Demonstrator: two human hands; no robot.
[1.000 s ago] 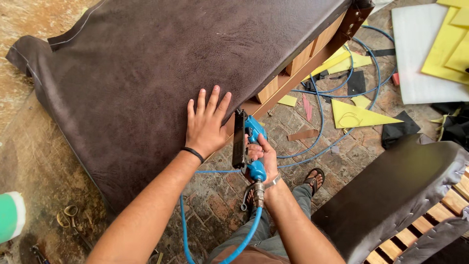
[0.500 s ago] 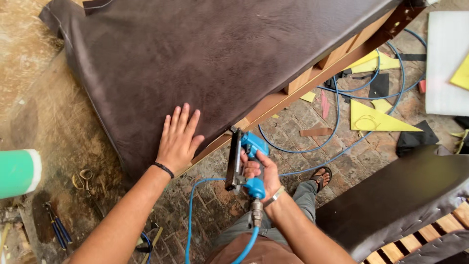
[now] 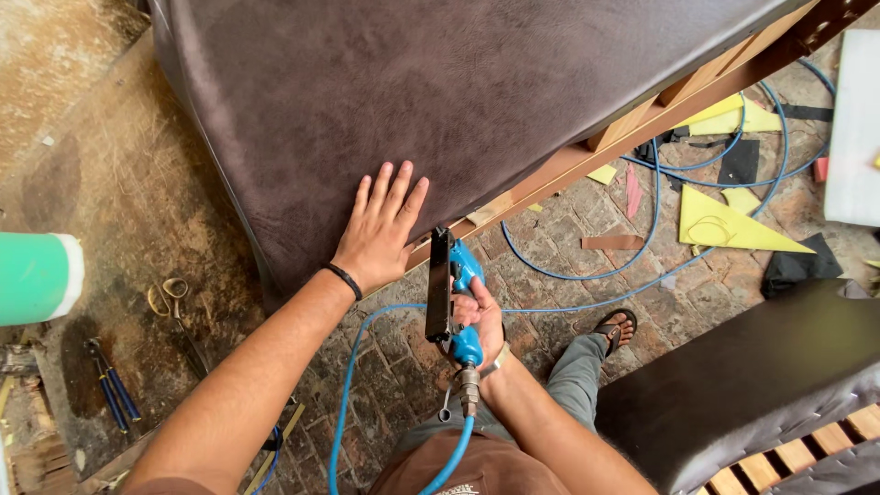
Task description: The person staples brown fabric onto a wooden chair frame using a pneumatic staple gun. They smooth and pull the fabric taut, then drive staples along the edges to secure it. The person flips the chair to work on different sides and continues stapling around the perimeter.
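On the lower edge of the brown leather cover [image 3: 440,101], near its left corner, left hand [image 3: 380,229] lies flat, fingers [image 3: 394,188] spread and released, pressing the cover down over the wooden frame [image 3: 587,160]. Right hand [image 3: 481,316] is clenched around the blue staple gun [image 3: 451,284], nose up at the frame edge just beside the left hand, air hose [image 3: 353,385] trailing down. To do it well, I'd judge: keep the leather taut, gun nose square on the wood, left fingertips apart from the nose. Around on the brick floor [image 3: 550,266]: looped blue hose, yellow foam scraps [image 3: 733,225], scissors [image 3: 170,298], blue pliers [image 3: 110,385], green roll [image 3: 37,275] at left, another dark cushion [image 3: 761,385] lower right. Loose hose near the sandalled foot [image 3: 616,327] could snag.
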